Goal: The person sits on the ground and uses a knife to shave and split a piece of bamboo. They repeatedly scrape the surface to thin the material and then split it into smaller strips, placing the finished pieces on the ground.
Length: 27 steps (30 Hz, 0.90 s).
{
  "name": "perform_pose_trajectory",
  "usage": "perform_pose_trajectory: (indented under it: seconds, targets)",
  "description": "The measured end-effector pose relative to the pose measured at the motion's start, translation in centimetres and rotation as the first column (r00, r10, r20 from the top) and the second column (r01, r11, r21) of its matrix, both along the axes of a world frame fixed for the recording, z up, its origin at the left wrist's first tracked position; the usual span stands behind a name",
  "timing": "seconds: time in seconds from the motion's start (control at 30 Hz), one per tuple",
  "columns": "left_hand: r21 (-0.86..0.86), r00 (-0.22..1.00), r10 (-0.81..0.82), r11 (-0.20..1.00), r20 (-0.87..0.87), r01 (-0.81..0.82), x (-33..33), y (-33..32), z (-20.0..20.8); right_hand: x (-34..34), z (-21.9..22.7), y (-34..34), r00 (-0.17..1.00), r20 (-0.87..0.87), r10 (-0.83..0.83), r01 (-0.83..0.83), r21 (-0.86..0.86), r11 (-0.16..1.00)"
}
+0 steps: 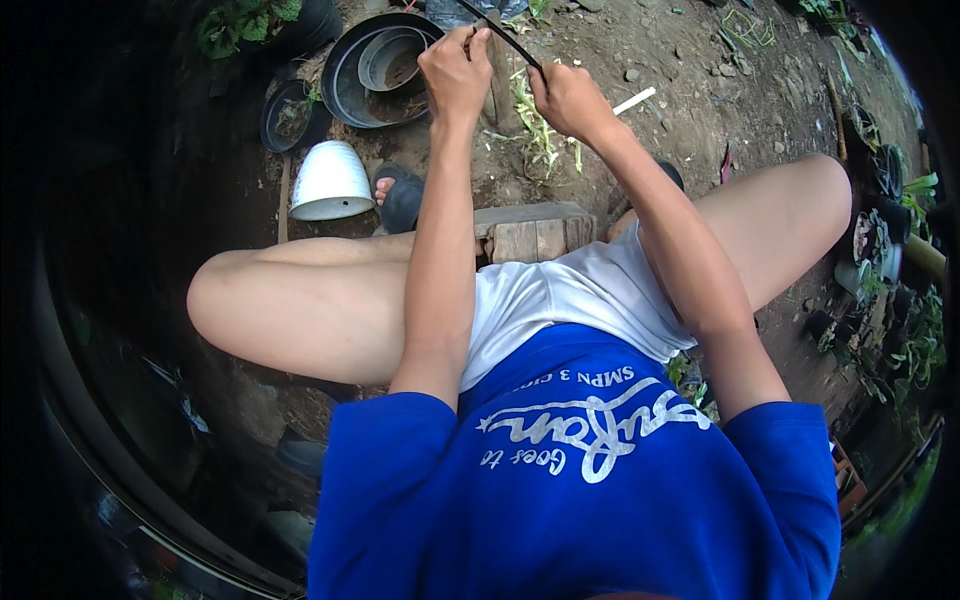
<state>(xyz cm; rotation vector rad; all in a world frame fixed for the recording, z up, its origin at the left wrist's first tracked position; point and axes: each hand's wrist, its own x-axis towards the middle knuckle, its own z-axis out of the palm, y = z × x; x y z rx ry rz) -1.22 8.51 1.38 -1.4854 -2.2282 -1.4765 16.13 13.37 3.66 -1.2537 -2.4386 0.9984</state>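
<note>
My right hand (575, 102) is closed round the near end of a long, thin, dark strip (508, 38), possibly a blade. The strip slants up and left, past the top edge of the head view. To its left, my left hand (457, 75) is closed, thumb and fingers pinched together near the strip; what they hold cannot be made out. Just beside that hand a brown wooden piece (493, 100) shows, partly hidden. Pale green shavings (540, 135) are scattered on the soil below my hands. A white stick-like piece (635, 100) shows just right of my right hand.
A large black basin (345, 95) with a smaller grey pot (393, 58) inside stands at the far left. Nearer sits an upturned white pot (331, 180), beside my sandalled foot (398, 197). Between my legs is a wooden block (535, 235). Potted plants (885, 300) line the right.
</note>
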Motion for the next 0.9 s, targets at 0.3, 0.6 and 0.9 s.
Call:
perform_pose_trajectory:
  seconds: [0.3,0.6,0.9]
  targets:
    - [0.005,0.999,0.001,1.000,0.046,-0.001,0.0,0.7,0.2,0.2,-1.5,2.1,0.985,0.162,0.051,-0.095,0.278,0.956]
    - [0.013,0.999,0.020,1.000,0.041,-0.021,1.1,1.7,-0.3,0.0,-2.8,1.7,0.998,-0.039,0.051,-0.049,0.040,0.998]
    - [0.024,1.000,0.021,0.999,0.010,-0.021,1.4,2.2,-0.1,1.1,-3.0,3.6,0.977,0.197,0.076,-0.129,0.271,0.954]
